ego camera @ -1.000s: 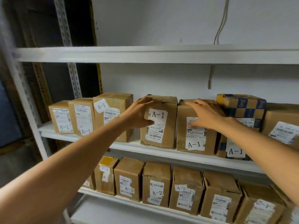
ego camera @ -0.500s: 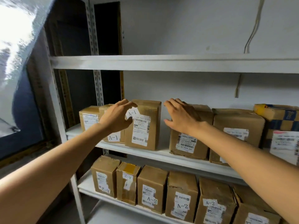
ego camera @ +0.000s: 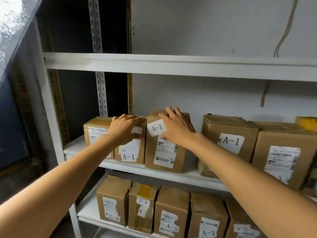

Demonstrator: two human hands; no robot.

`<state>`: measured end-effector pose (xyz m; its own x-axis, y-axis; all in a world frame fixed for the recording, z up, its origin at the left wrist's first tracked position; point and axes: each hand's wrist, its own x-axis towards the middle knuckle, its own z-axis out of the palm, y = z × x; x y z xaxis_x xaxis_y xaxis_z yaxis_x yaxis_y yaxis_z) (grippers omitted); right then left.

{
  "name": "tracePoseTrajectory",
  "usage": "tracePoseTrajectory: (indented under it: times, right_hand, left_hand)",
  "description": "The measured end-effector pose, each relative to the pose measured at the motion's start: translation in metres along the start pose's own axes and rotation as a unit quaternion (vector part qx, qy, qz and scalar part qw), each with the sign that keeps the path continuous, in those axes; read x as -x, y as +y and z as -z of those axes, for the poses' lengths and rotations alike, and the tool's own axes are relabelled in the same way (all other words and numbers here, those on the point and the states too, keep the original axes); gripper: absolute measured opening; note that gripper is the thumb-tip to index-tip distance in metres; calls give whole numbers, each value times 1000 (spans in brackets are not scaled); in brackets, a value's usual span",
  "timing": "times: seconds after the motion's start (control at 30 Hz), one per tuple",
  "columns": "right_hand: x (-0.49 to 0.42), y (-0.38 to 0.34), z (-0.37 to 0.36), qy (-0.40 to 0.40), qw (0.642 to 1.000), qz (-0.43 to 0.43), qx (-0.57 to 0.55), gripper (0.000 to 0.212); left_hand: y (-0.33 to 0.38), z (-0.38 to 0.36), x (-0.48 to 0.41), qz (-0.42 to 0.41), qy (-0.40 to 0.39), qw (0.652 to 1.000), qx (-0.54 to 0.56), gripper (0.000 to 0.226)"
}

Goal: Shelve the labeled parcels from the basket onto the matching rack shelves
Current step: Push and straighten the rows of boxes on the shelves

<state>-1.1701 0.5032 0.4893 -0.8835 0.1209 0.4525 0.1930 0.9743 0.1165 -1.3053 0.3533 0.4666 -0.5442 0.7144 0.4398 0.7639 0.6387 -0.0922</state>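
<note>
We reach mid-frame, both hands unclenched.
Left hand (ego camera: 126, 130) flat on one A-1 parcel (ego camera: 135, 154), right hand (ego camera: 176, 130) spread on its neighbour (ego camera: 164, 156).

We read "A-1" on the seven-o'clock carton (ego camera: 129, 157), the near six-o'clock carton (ego camera: 164, 157) and the four-o'clock carton (ego camera: 230, 140); "A-2" on the lowest six-o'clock carton (ego camera: 169, 220).

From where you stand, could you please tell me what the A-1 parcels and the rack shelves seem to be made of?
A-1 parcels: brown cardboard, matte, judging by creased corners and folded flaps; their labels look like white paper. Rack shelves: probably painted metal, smooth white with a slight sheen; the slotted upright suggests steel.
</note>
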Motion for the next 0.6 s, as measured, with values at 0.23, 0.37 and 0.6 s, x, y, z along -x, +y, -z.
tracePoseTrajectory:
  times: [0.23,0.37,0.6]
  right_hand:
    - [2,19,-1,-24,999,0,-38,72]
    - [10,28,4,-22,1000,-12,-18,85]
    - [17,38,9,-43,999,-17,-10,84]
  left_hand:
    - [8,-9,-2,15,103,992,66,52]
    - [22,-14,-5,16,114,991,67,51]
    - [33,-14,-5,-4,103,991,82,56]
